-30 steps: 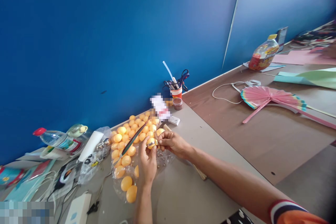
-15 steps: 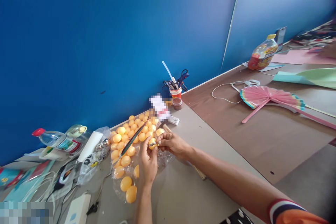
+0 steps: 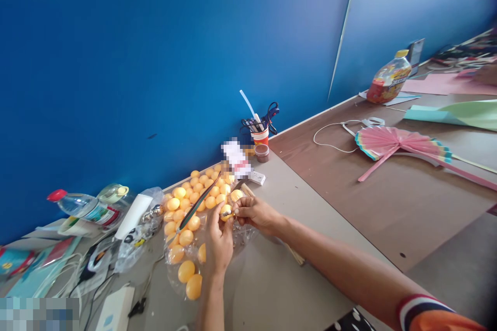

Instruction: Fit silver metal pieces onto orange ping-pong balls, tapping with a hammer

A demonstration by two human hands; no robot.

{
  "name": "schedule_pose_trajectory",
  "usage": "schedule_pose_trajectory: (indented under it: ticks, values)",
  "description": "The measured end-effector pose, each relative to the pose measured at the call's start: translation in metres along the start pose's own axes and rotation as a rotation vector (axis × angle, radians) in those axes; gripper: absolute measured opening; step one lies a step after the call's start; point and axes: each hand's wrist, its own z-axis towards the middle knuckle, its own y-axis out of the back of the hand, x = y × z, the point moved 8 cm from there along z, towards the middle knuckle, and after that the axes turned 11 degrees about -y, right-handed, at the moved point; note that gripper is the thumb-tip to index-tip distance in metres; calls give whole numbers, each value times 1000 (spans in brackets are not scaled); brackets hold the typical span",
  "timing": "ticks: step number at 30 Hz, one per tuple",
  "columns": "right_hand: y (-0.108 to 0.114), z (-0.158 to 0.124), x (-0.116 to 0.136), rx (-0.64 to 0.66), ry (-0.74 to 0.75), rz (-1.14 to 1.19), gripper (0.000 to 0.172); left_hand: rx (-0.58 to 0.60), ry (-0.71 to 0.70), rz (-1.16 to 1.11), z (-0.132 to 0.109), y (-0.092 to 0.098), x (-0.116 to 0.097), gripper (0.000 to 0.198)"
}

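My left hand point(image 3: 220, 238) holds an orange ping-pong ball point(image 3: 225, 211) between thumb and fingers. The ball has a dark and whitish jagged patch on its front; whether it is a marking or an opening I cannot make out. Against the ball's right side, my right hand point(image 3: 252, 212) is closed in a pinch, and anything between its fingertips is hidden. Just left of my hands lies a clear plastic bag of orange ping-pong balls point(image 3: 186, 238), with a dark strap-like strip point(image 3: 198, 202) across it. Another orange ball point(image 3: 236, 195) sits right behind my fingers.
A red cup of pens point(image 3: 260, 136) and a small round tub point(image 3: 262, 153) stand by the blue wall. At left are a red-capped bottle point(image 3: 87, 208), cables and a white power strip point(image 3: 115, 310). To the right lie a pink paper fan point(image 3: 398, 142) and a drink bottle point(image 3: 389, 80).
Both hands stay almost in place. The ball has turned slightly between the fingers, so its dark patch looks a little different.
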Motion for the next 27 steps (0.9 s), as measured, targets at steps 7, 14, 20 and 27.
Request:
schedule_pose_trajectory:
  ticks: [7,14,20,27]
  values:
    - [4,4,-5,-16,-10,-51,37,11,-115,94,1,1,-12,29]
    - [3,4,-4,-38,16,-82,36,15,-105,111,0,-2,-8,28]
    - [7,6,-5,-86,70,-110,26,1,-80,102,-1,-2,-7,28]
    - [8,7,-9,-82,44,-71,35,-17,-74,80,0,-4,-14,27]
